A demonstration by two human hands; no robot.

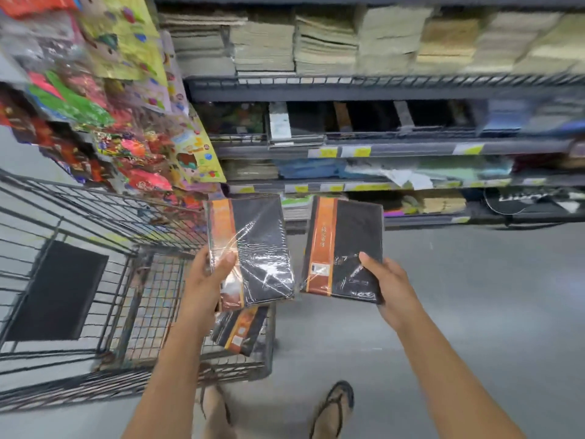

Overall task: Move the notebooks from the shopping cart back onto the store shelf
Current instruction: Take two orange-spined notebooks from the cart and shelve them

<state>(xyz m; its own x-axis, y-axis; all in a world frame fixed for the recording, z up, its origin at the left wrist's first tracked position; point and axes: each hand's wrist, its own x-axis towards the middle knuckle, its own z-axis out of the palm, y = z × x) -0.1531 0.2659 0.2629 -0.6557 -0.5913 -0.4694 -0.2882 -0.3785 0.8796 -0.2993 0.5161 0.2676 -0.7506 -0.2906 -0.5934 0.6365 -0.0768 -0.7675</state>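
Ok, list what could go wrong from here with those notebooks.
1. The left hand pinches its notebook by one lower corner, and the shiny wrap looks slick, so it may slip.
2. The right hand likewise holds its notebook by a corner, over bare floor.
3. Another notebook remains in the cart and could be forgotten.

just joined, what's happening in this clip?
A person stands in a store aisle with a shrink-wrapped black-and-orange notebook in each hand: left hand on one notebook, right hand on another notebook. Both are lifted clear of the wire shopping cart, where a third notebook remains. Neither is on the store shelf yet.
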